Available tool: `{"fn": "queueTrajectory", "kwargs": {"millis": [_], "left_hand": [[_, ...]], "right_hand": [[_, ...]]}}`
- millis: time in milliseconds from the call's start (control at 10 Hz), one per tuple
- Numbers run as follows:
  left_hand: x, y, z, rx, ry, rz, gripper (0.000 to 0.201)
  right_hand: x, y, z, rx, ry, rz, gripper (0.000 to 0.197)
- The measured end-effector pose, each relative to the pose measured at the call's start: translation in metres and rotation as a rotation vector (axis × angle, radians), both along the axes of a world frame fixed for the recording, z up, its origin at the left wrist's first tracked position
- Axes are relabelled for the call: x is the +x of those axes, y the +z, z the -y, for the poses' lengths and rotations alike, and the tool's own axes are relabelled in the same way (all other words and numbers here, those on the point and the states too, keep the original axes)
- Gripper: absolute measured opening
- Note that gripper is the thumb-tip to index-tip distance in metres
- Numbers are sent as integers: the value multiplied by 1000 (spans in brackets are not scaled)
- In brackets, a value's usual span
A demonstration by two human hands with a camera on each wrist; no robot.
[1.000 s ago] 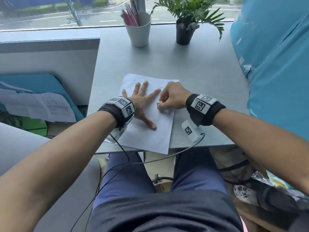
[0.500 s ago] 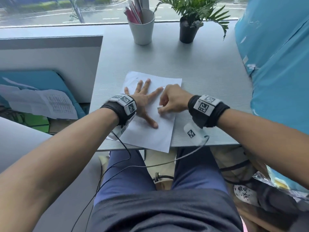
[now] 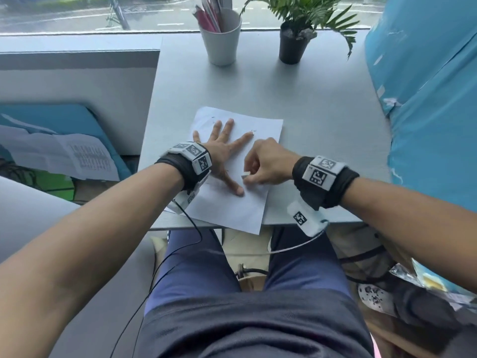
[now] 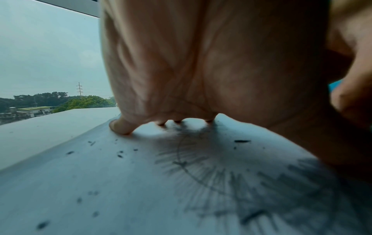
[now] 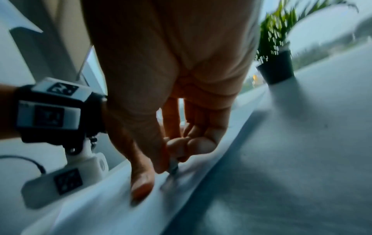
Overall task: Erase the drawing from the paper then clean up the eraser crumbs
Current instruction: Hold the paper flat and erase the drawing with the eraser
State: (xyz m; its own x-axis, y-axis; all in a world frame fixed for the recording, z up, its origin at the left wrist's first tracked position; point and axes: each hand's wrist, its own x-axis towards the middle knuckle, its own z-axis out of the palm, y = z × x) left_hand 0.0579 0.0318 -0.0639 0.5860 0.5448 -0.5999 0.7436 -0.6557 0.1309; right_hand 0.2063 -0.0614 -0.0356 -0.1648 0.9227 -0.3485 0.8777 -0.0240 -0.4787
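A white sheet of paper (image 3: 232, 208) lies on the grey table (image 3: 322, 112), its near corner hanging over the front edge. My left hand (image 3: 224, 151) lies flat on the sheet with fingers spread, pressing it down. My right hand (image 3: 265, 164) pinches a small white eraser (image 3: 245, 173) against the paper, just right of the left thumb. In the left wrist view a pencil drawing (image 4: 231, 182) with dense shading shows under the left palm (image 4: 201, 63), with dark eraser crumbs (image 4: 119, 155) scattered on the paper. In the right wrist view the eraser (image 5: 173, 167) touches the sheet between thumb and fingers.
A white cup of pens (image 3: 220, 34) and a potted plant (image 3: 294, 40) stand at the table's far edge by the window. A blue covered object (image 3: 433, 104) lines the right side. Printed sheets on a blue pad (image 3: 64, 153) lie lower left, off the table.
My right hand with the eraser has slid slightly toward me along the paper, nearer the left thumb. The left hand stays flat on the sheet. The head view has shifted a little.
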Motion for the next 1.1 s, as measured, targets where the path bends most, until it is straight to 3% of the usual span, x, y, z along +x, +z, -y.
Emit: {"fn": "queueTrajectory", "kwargs": {"millis": [100, 200, 300, 400, 600, 700, 900, 1100], "left_hand": [[2, 2, -1, -5, 18, -2, 157], [2, 4, 0, -7, 17, -14, 157], [1, 0, -2, 0, -7, -7, 157], [1, 3, -3, -4, 9, -4, 156], [-1, -1, -4, 2, -13, -6, 157], [1, -1, -3, -5, 2, 5, 156], [-2, -4, -5, 9, -13, 12, 159], [0, 1, -3, -3, 4, 8, 157]], "right_hand": [[23, 4, -19, 78, -188, -7, 13], [15, 1, -14, 91, -166, 12, 12], [0, -2, 3, 6, -3, -7, 8], [23, 4, -22, 95, -184, -15, 9], [9, 0, -1, -8, -17, -4, 5], [30, 5, -25, 113, -199, 9, 8], [6, -2, 6, -21, -14, -18, 9], [25, 2, -21, 103, -190, 5, 8]]}}
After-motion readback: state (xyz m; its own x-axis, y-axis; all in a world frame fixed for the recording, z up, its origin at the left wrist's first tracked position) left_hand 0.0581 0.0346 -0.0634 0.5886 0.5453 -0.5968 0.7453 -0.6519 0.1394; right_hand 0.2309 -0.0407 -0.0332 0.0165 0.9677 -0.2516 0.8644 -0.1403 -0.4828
